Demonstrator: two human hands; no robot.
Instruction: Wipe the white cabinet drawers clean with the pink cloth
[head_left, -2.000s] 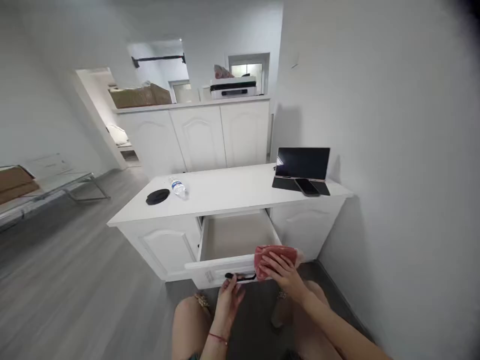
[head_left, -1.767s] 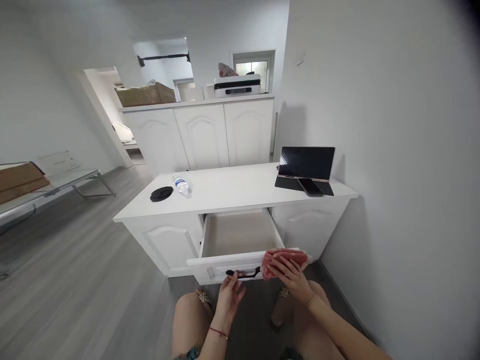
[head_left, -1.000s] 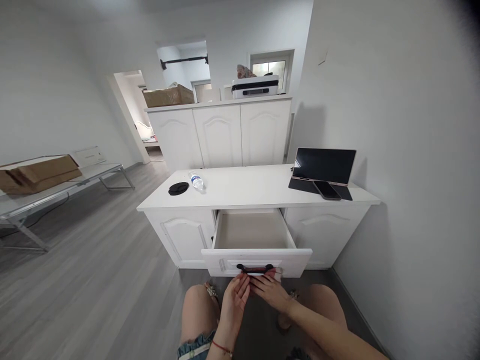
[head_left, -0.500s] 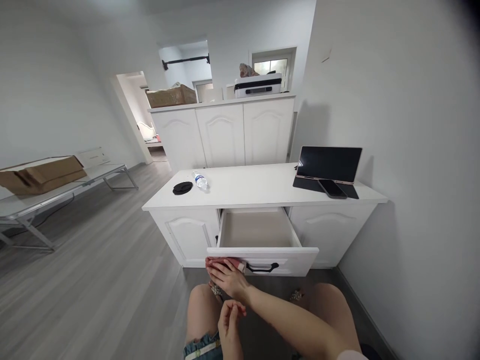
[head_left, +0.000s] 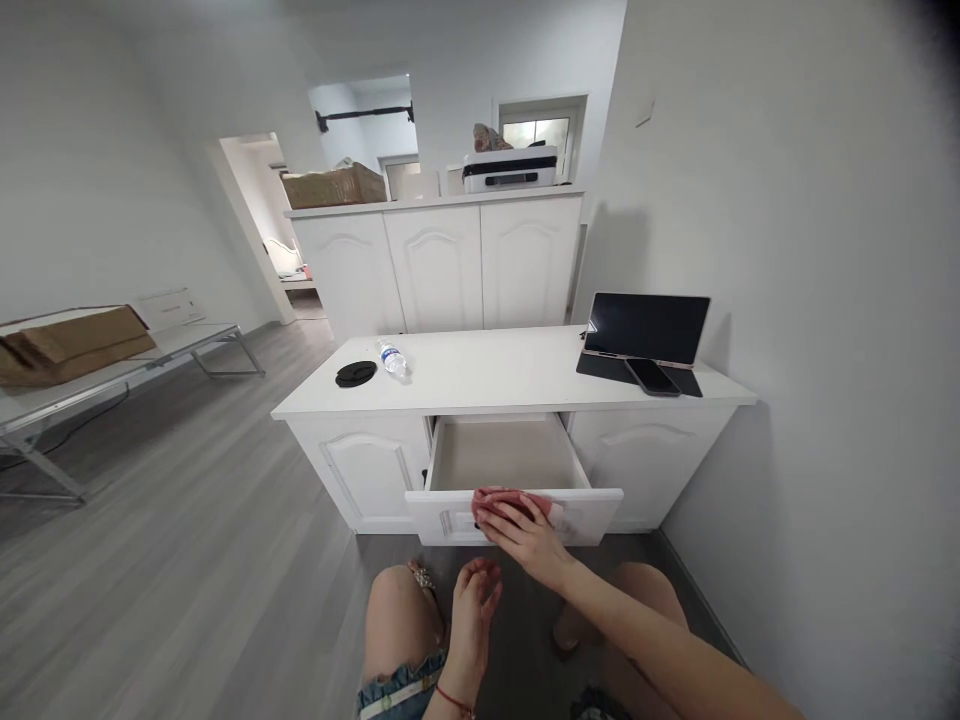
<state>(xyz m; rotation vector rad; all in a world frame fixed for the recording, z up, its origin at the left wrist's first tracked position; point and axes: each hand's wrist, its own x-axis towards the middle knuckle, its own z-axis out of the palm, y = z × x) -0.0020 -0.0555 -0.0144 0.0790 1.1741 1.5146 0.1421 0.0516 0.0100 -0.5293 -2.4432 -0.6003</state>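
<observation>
My right hand point(head_left: 525, 540) presses a reddish cloth point(head_left: 504, 499) against the front panel of a pulled-out white drawer point(head_left: 607, 508). Its fingers lie over the cloth, near the panel's top edge. Cloth and hand cover most of the drawer's dark handle. The inside of the drawer point(head_left: 510, 455) shows a bare beige bottom. Below the drawer front, my left hand point(head_left: 476, 595) hovers by my left knee, touching nothing. Its fingers are loosely bent, with the thumb apart and nothing held.
On the white cabinet top point(head_left: 480, 375) are a black round item point(head_left: 356, 374), a clear plastic bottle point(head_left: 394, 360), a propped tablet point(head_left: 646, 327) and a phone point(head_left: 652, 377). A wall rises at right. A cardboard box point(head_left: 75, 345) rests on a bench at left.
My right hand has slid the cloth rightward and up along the drawer front, from its left end to about the middle. My left hand has risen slightly.
</observation>
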